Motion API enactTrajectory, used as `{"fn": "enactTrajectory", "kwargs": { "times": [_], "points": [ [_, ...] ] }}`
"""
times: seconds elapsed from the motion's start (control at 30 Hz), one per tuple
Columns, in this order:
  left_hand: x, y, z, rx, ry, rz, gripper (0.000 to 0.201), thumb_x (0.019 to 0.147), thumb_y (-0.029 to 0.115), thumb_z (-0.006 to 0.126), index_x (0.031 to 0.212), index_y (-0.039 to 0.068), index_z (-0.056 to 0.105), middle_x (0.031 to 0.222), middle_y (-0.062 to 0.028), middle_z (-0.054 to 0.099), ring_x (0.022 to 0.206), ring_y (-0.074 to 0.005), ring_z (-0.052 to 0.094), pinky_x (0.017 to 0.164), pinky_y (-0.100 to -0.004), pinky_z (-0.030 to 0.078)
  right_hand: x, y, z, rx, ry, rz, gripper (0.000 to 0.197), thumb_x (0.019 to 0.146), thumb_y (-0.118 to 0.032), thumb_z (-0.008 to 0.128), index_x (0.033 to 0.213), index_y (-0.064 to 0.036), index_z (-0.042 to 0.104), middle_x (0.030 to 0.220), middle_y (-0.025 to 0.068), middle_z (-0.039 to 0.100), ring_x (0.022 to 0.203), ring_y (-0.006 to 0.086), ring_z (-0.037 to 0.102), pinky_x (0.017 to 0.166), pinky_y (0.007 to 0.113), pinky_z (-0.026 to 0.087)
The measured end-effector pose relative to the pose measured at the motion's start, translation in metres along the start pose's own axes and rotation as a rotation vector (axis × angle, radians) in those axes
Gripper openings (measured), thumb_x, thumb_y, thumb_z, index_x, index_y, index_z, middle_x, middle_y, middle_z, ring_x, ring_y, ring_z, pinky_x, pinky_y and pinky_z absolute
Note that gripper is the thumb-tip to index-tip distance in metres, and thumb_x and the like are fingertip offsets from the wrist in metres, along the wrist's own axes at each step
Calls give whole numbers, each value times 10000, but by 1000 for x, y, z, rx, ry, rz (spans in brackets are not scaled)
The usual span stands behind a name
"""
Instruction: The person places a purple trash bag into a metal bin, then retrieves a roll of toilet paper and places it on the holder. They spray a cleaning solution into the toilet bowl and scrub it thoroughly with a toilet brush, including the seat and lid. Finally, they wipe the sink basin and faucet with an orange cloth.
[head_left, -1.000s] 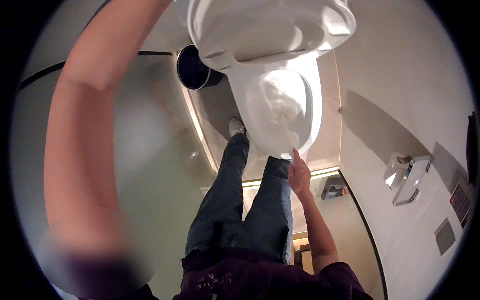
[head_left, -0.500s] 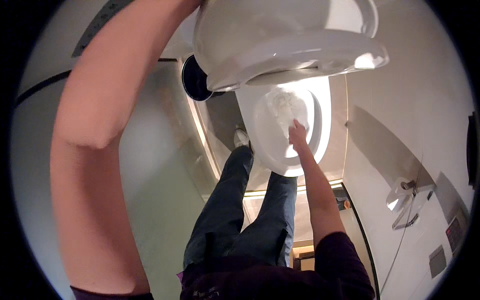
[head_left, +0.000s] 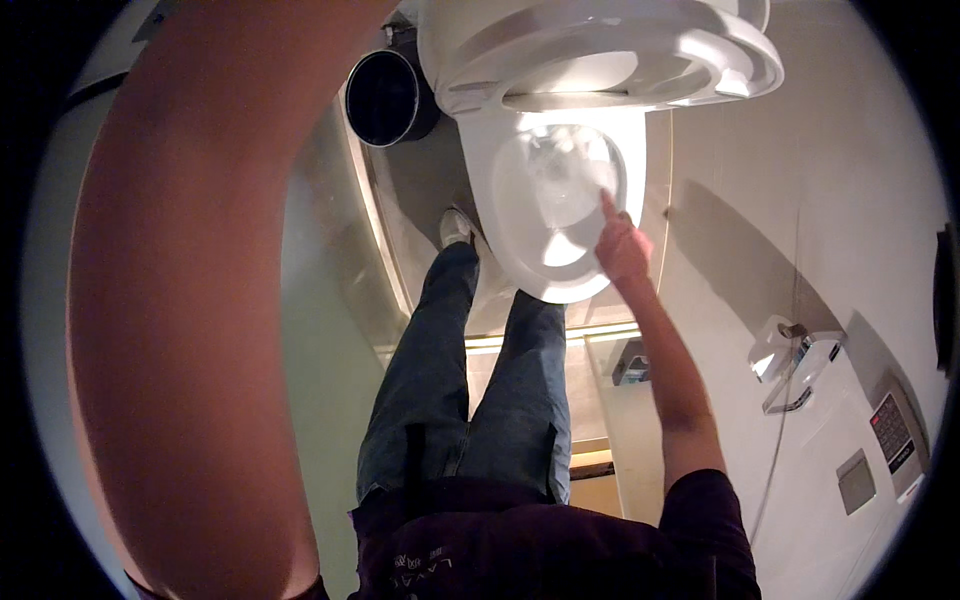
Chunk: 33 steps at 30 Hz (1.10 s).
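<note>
Standing in a small bathroom with pale, glossy walls (head_left: 760,150) and a smooth light floor (head_left: 340,330), I lean over the white ceramic toilet (head_left: 560,250), its oval bowl open below me and its rounded plastic seat and lid (head_left: 610,50) raised at the top of the view. My left arm (head_left: 190,300) sweeps up the whole left side toward the lid; its hand is out of sight. My right hand (head_left: 622,245) reaches into the bowl, forefinger stretched onto the inner wall near the rim, other fingers loosely curled, grasping nothing that I can see. A round black bin (head_left: 385,98) stands on the floor beside the toilet, its inside dark. A chrome paper holder with a white roll (head_left: 790,355) hangs on the right wall.
</note>
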<state>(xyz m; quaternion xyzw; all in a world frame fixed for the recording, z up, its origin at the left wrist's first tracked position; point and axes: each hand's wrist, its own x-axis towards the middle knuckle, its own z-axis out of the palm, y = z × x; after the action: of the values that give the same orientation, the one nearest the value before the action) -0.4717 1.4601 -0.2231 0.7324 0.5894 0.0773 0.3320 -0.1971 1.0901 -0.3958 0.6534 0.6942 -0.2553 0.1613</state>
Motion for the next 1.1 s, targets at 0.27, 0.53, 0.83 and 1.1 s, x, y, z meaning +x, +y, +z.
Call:
{"fn": "enactTrajectory", "kwargs": {
  "times": [0.27,0.53,0.83,1.1],
  "points": [
    [-6,-9,2,-2,-12,-6,448,952,388,560,1252,64,635,1281,-187,620,1156,-336,583,980,-469,448,-135,9,91,-4,-449,102,809,802,-83,598,1535,-98,256,909,221,639,786,364,683,697,492,549],
    [12,2,12,14,-4,43,423,957,373,547,1224,66,660,1262,-181,636,1139,-328,596,970,-462,450,22,-40,128,218,-131,177,737,799,-86,581,1493,-70,335,872,235,657,847,388,673,766,500,529],
    [14,-11,5,27,-11,10,401,964,357,532,1194,69,689,1241,-175,653,1119,-320,610,959,-453,453,-59,-30,98,1010,50,507,535,929,-106,510,1458,-77,432,646,123,587,583,248,602,550,419,494],
    [27,-12,-3,46,-22,132,388,969,342,519,1166,71,714,1222,-170,668,1102,-312,623,949,-446,455,-1,-91,27,1639,-177,703,464,998,-204,526,1452,-144,453,646,0,479,491,108,432,408,284,363]
  ]
}}
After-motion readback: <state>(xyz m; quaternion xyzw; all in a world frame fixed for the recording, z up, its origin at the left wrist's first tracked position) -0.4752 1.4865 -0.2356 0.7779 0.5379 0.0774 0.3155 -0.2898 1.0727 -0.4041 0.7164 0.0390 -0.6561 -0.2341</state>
